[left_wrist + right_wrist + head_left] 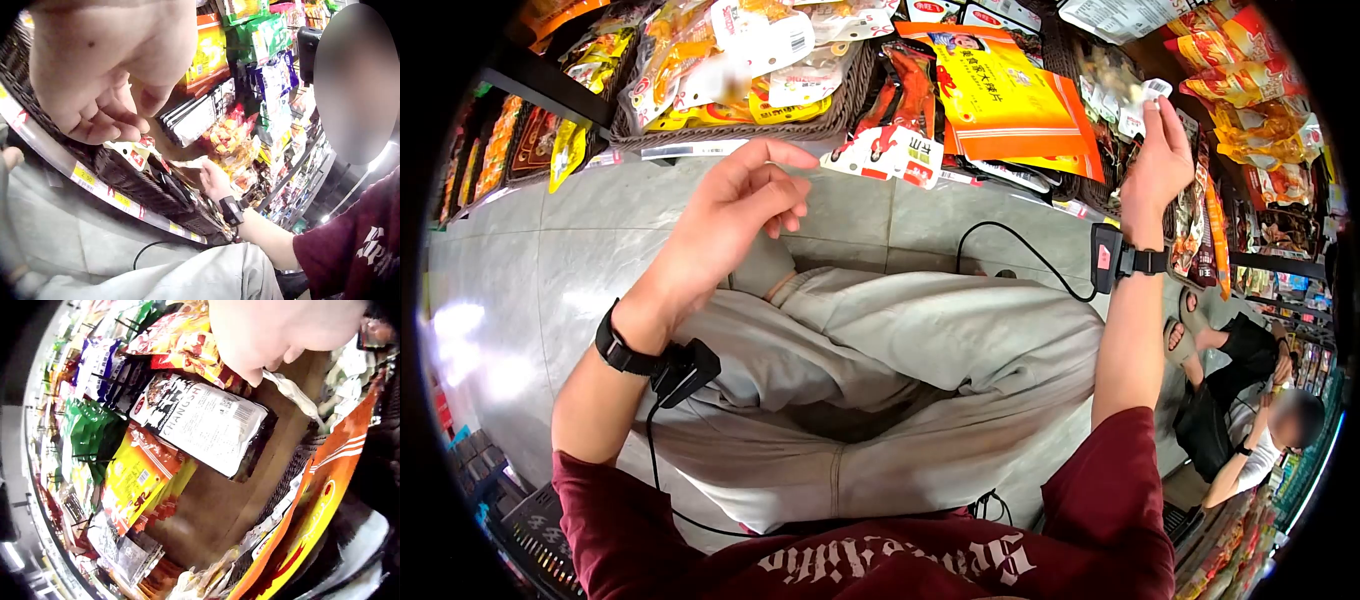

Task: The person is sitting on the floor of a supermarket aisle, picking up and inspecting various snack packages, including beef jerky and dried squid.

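My right hand (1157, 165) reaches to the shelf's right part and pinches the top edge of a clear snack packet (1112, 85) with pale contents. In the right wrist view the packet's edge (294, 394) runs from under the fingertips; the rest is partly hidden. My left hand (740, 205) hovers in front of the shelf, fingers loosely bent, holding nothing. Its index fingertip is close to a red and white snack bag (890, 150) that leans over the basket edge. Between the hands lies a yellow and orange snack bag (1000, 100).
A brown wicker basket (840, 125) of snack packets stands at the upper left. More bags (1250, 90) hang at the right. Price tags line the shelf edge (87, 178). Another person (1250, 400) sits at the far right. A black cable (1000, 226) runs near my right wrist.
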A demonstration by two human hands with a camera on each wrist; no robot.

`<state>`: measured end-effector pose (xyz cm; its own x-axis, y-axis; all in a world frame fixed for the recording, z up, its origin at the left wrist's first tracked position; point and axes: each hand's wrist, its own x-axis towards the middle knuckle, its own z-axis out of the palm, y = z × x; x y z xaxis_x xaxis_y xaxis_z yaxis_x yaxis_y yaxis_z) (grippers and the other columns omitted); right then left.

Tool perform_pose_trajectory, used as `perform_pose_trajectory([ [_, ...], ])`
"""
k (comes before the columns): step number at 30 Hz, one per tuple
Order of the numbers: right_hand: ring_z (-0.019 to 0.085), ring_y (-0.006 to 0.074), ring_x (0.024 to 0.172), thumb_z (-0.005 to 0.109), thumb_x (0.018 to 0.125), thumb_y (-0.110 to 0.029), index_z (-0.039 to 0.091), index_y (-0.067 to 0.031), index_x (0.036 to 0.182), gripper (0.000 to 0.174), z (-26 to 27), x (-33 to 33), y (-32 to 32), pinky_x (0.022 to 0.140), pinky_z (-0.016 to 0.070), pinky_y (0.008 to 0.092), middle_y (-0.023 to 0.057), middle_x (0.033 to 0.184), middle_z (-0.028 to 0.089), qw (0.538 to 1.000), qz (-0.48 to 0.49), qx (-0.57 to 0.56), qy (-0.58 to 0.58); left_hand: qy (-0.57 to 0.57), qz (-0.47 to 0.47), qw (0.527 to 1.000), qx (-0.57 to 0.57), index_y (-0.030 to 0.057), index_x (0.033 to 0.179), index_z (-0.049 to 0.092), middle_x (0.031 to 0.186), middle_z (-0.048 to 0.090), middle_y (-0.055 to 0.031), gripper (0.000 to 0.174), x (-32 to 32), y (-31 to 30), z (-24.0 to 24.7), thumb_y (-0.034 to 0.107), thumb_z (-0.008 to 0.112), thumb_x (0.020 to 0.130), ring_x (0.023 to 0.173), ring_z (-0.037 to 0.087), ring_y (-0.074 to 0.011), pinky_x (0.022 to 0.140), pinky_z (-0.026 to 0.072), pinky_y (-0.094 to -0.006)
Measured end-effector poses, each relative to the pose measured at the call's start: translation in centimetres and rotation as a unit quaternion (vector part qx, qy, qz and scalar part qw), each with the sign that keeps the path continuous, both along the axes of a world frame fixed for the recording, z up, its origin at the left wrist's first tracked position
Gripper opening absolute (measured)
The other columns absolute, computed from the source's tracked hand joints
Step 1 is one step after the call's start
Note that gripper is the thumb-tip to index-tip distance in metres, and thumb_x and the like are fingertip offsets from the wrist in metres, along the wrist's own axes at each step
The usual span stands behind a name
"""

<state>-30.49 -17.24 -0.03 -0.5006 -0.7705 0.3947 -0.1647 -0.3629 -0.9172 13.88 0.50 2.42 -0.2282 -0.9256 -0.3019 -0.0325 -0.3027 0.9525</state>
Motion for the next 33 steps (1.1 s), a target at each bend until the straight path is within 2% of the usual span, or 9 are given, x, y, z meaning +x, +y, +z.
perform_pose_trajectory([
  [6,0.072,0.0136,0.097,0.073,0.096,0.002,0.077,0.0042,0.117,0.021,1.5,1.4,2.5,0.09,0.056,0.0258,0.0105,0.109,0.078,0.995,0.013,-0.051,0.079,-0.016,-0.01,1.0,-0.001,0.0076,0.127,0.064,0.093,0.062,0.0011,0.024,-0.2,0.2,-0.3,0.016,0.057,0.106,0.086,0.058,-0.0081,0.079,0.047,-0.0262],
  [11,0.072,0.0126,0.094,0.072,0.094,0.005,0.076,0.0008,0.106,0.013,3.0,8.3,7.0,0.085,0.0577,0.0267,0.009,0.105,0.079,0.964,0.203,-0.05,0.164,-0.002,-0.057,0.998,0.013,0.0062,0.132,0.062,0.099,0.067,-0.0027,0.03,-0.7,0.5,-1.1,0.026,0.053,0.11,0.09,0.062,-0.0107,0.083,0.0502,-0.0276],
  [15,0.073,0.0213,0.085,0.077,0.08,0.001,0.077,-0.0094,0.089,0.014,4.6,16.1,12.2,0.078,0.0579,0.0342,0.0041,0.093,0.079,0.846,0.355,-0.153,0.368,0.077,-0.045,0.991,0.098,0.0036,0.138,0.059,0.11,0.071,-0.0074,0.043,-1.2,0.6,-0.7,0.037,0.047,0.113,0.098,0.066,-0.0138,0.087,0.0527,-0.0306],
  [17,0.068,0.0202,0.081,0.08,0.078,-0.003,0.075,-0.0123,0.086,0.013,2.9,18.3,14.3,0.074,0.0559,0.0343,-0.001,0.085,0.072,0.815,0.441,-0.16,0.339,0.174,0.0,0.976,0.131,0.0029,0.137,0.06,0.114,0.073,-0.0114,0.053,-1.7,0.6,-1.4,0.048,0.048,0.112,0.096,0.069,-0.0167,0.089,0.0541,-0.0315],
  [21,0.066,0.0169,0.088,0.079,0.08,-0.017,0.074,-0.0155,0.087,0.009,0.8,19.9,17.6,0.083,0.0557,0.0336,-0.0037,0.09,0.071,0.737,0.528,-0.165,0.389,0.104,-0.039,0.99,0.091,0.0069,0.134,0.064,0.123,0.074,-0.0073,0.041,-1.3,0.5,-1.0,0.034,0.068,0.105,0.113,0.068,-0.0146,0.101,0.0504,-0.0308],
  [24,0.066,0.017,0.089,0.078,0.079,-0.016,0.074,-0.0153,0.088,0.01,0.0,20.4,18.0,0.085,0.0553,0.034,-0.004,0.089,0.071,0.736,0.537,-0.155,0.383,0.126,-0.065,0.985,0.095,0.0052,0.141,0.055,0.119,0.073,-0.0045,0.039,-1.2,0.7,-0.8,0.014,0.067,0.105,0.107,0.068,-0.0093,0.094,0.0522,-0.0261],
  [26,0.067,0.0182,0.088,0.081,0.08,-0.014,0.074,-0.0148,0.091,0.013,0.7,20.6,17.4,0.084,0.0555,0.035,-0.0018,0.09,0.071,0.737,0.54,-0.154,0.377,0.133,-0.058,0.987,0.067,0.0052,0.142,0.055,0.118,0.074,-0.0051,0.039,-1.4,0.5,-1.5,0.013,0.067,0.106,0.107,0.068,-0.0095,0.094,0.0524,-0.0265],
  [29,0.068,0.0228,0.084,0.083,0.084,-0.007,0.074,-0.0099,0.095,0.014,1.7,20.1,15.7,0.081,0.0552,0.037,0.005,0.089,0.07,0.791,0.489,-0.144,0.339,0.139,-0.054,0.989,0.014,0.0052,0.144,0.053,0.118,0.075,-0.0067,0.039,-1.5,0.1,-1.5,0.01,0.065,0.106,0.107,0.069,-0.01,0.094,0.0524,-0.0267],
  [33,0.068,0.0184,0.088,0.08,0.088,-0.004,0.072,-0.0061,0.101,0.015,1.6,18.6,14.9,0.083,0.0543,0.0328,0.0044,0.091,0.07,0.869,0.415,-0.028,0.269,0.149,-0.059,0.987,0.005,0.0036,0.145,0.051,0.122,0.076,-0.0102,0.04,-1.6,0.3,0.0,0.006,0.062,0.107,0.109,0.07,-0.0112,0.097,0.0536,-0.0285],
])
